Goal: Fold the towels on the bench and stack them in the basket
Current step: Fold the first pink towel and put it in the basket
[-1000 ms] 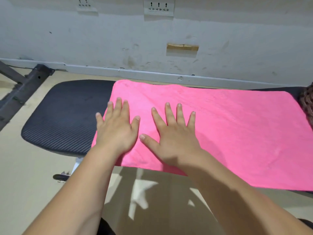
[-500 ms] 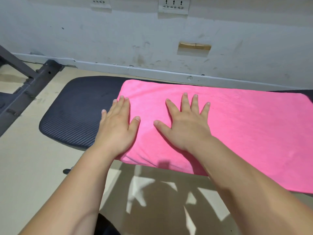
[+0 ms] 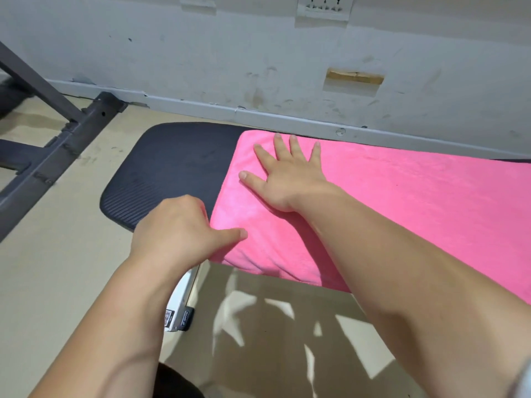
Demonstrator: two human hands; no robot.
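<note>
A bright pink towel (image 3: 402, 202) lies spread flat along the dark padded bench (image 3: 172, 168), its near edge hanging over the front. My right hand (image 3: 287, 176) presses flat on the towel near its far left corner, fingers spread. My left hand (image 3: 184, 231) is at the towel's near left corner with fingers curled under and the thumb lying on top of the cloth, pinching that corner. The basket is out of view.
A grey wall with a baseboard (image 3: 258, 113) runs close behind the bench. A dark metal frame (image 3: 51, 133) stands on the floor to the left. The bench's white leg (image 3: 181, 305) is below my left wrist. Beige floor lies in front.
My right hand slid farther away toward the towel's far left corner. My left hand drew back to the near left corner and curled its fingers onto the edge. The view shifted left.
</note>
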